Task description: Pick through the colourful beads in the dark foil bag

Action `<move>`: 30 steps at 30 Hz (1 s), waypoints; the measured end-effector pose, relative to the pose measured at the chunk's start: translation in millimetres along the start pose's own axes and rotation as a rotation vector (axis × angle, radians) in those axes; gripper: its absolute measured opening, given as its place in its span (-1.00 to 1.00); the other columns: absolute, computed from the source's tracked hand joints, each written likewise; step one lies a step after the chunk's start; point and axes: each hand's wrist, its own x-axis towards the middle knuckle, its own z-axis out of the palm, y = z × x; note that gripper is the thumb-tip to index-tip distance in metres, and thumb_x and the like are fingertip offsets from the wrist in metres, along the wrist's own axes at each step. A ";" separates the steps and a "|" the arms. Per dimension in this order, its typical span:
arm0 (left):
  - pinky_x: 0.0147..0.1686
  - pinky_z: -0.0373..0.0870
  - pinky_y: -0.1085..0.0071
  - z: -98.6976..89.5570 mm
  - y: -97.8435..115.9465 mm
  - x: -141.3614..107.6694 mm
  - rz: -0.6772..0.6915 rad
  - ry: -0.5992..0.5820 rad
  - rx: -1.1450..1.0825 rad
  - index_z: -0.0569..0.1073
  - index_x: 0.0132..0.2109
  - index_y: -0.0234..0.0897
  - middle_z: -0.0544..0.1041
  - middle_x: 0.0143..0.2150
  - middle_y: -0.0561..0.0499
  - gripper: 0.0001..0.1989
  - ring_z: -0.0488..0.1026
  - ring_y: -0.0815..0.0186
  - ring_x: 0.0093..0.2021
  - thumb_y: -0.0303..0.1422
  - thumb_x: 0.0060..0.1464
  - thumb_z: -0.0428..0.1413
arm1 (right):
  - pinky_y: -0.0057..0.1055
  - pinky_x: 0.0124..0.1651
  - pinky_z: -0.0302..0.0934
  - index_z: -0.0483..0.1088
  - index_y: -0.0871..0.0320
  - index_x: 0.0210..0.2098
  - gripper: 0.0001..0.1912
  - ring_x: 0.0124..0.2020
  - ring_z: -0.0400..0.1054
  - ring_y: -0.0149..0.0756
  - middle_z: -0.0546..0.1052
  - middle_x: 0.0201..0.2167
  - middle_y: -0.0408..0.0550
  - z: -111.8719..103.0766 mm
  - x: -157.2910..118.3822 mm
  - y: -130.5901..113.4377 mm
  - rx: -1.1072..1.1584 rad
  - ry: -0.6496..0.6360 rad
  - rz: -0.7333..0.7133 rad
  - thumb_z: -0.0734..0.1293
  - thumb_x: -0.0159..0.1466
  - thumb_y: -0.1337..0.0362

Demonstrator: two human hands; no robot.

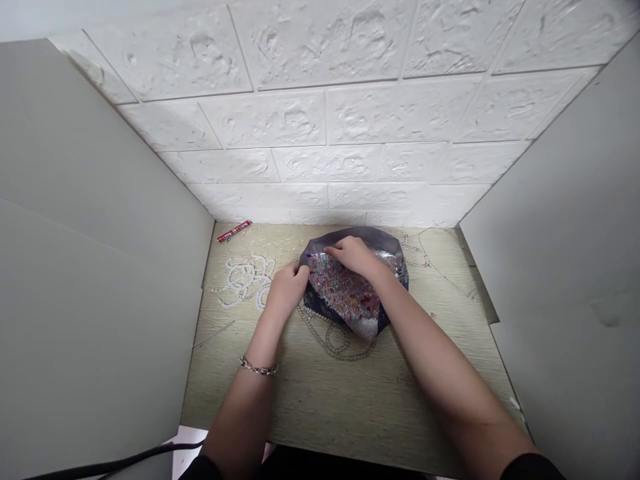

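Observation:
A dark grey cloth-like bag [356,235] lies spread on the table, its mouth wide. Inside it is a heap of small multicoloured beads [345,287], mostly pink, red and clear, on shiny clear plastic. My left hand [289,288] is closed on the bag's left rim, thumb uppermost. Over the far side of the beads, my right hand [351,255] has its fingers drawn together in a pinch near the left rim. Whatever sits between those fingertips is too small to make out. A string of clear beads [327,343] loops out along the bag's near side.
Several white bead strands [245,280] lie coiled to the left. A red narrow packet [234,231] rests at the back left corner. More thin strands [425,260] trail to the right of the bag. Grey panels [100,267] flank the wooden table [350,407], with a white brick-patterned wall [325,120] behind.

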 end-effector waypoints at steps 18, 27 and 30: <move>-0.54 0.05 0.49 0.7 0.3 -1.0 0.004 0.002 -0.002 0.28 -0.57 -0.33 0.28 -0.60 0.03 -0.67 0.20 0.37 -0.52 -0.23 -0.07 -0.22 | -0.47 -0.29 0.07 0.42 0.19 -0.46 -0.82 -0.32 0.32 -0.28 0.48 -0.40 0.01 24.9 4.2 -0.8 -0.150 -0.025 -0.206 0.19 0.02 0.40; -0.53 0.07 0.49 1.3 -0.5 -1.3 0.020 -0.006 -0.008 0.31 -0.54 -0.34 0.31 -0.58 0.02 -0.65 0.23 0.36 -0.49 -0.22 -0.06 -0.23 | -0.54 -0.67 -0.15 0.19 0.17 -0.61 -0.88 -0.72 -0.06 -0.55 0.11 -0.74 -0.26 11.1 -0.4 -6.3 0.792 -0.128 0.105 0.20 -0.02 0.27; -0.53 0.07 0.50 0.9 -0.1 -1.2 0.018 -0.011 -0.002 0.33 -0.52 -0.35 0.32 -0.57 0.01 -0.63 0.23 0.36 -0.49 -0.22 -0.06 -0.25 | -0.56 -0.72 -0.31 0.05 0.15 -0.63 -0.88 -0.74 -0.23 -0.57 -0.05 -0.74 -0.30 3.7 -0.7 -5.9 1.258 -0.288 0.233 0.13 -0.02 0.29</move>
